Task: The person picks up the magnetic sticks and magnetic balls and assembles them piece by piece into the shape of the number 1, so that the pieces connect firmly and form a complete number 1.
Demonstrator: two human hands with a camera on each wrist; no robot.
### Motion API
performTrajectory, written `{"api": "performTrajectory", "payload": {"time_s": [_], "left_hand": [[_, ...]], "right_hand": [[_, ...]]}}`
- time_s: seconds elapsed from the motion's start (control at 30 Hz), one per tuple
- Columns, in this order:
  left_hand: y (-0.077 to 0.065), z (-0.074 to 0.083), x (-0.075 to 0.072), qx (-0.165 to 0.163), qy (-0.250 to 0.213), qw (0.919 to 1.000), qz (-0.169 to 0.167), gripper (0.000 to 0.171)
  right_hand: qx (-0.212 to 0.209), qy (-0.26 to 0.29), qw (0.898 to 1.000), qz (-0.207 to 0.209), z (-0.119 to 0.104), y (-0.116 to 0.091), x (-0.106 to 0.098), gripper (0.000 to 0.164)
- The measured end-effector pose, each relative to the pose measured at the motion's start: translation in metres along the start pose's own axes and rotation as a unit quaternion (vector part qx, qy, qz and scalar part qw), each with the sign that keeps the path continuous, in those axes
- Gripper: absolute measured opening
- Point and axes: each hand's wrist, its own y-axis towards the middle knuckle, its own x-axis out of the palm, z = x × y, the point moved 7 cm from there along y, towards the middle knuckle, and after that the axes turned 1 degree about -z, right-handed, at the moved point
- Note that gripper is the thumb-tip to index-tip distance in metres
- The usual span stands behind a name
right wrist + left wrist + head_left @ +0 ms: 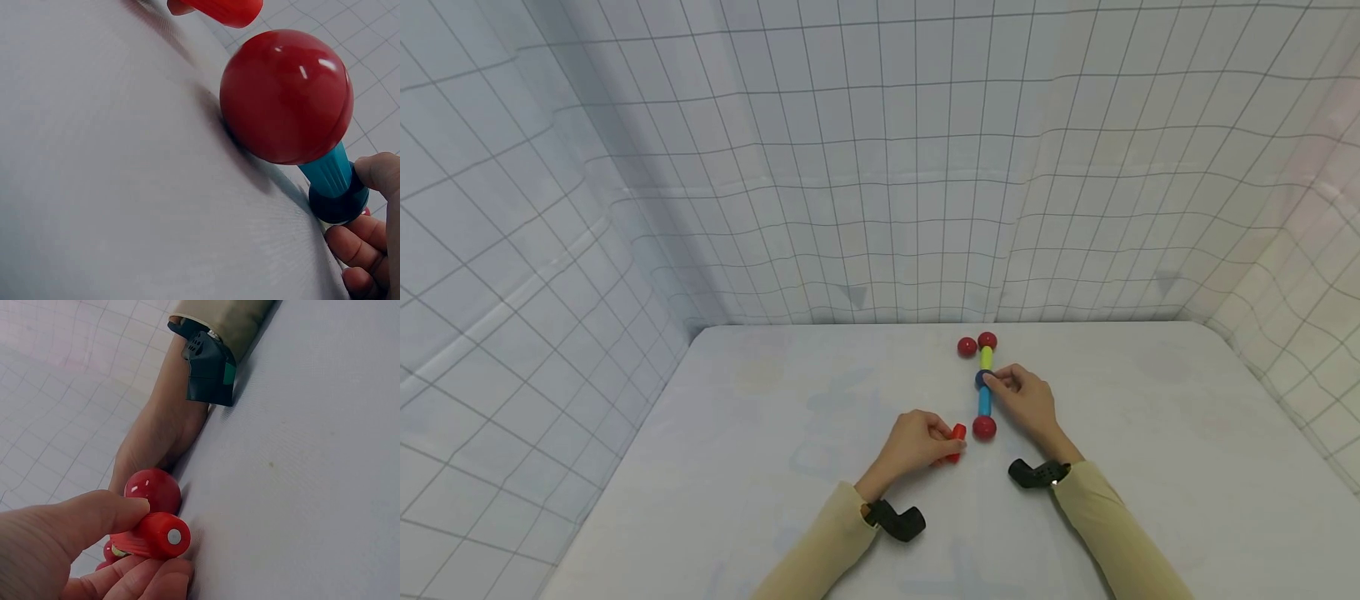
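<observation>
The red rod, ribbed, with a pale round disc in its end, is pinched between the left fingers and thumb. Just right of those fingers, apart from the rod, sits the glossy near red ball. From it the blue rod runs straight away to the dark ball, which the right fingers and thumb grip. Beyond these fingers the yellow rod continues the line, ending at the far red ball; the other red ball lies just left of that.
</observation>
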Motion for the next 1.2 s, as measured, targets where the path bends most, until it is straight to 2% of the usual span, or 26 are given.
{"api": "performTrajectory", "payload": {"time_s": [0.6, 1.2], "left_hand": [[-0.002, 0.000, 0.009, -0.017, -0.076, 0.9966, -0.026, 0.019], [-0.004, 0.002, 0.016, -0.026, -0.068, 0.9966, -0.038, 0.021]], "right_hand": [[-0.006, -0.002, 1.000, -0.003, -0.001, 0.000, 0.000, 0.036], [-0.007, 0.002, 1.000, -0.001, -0.001, 0.001, -0.001, 0.038]]}}
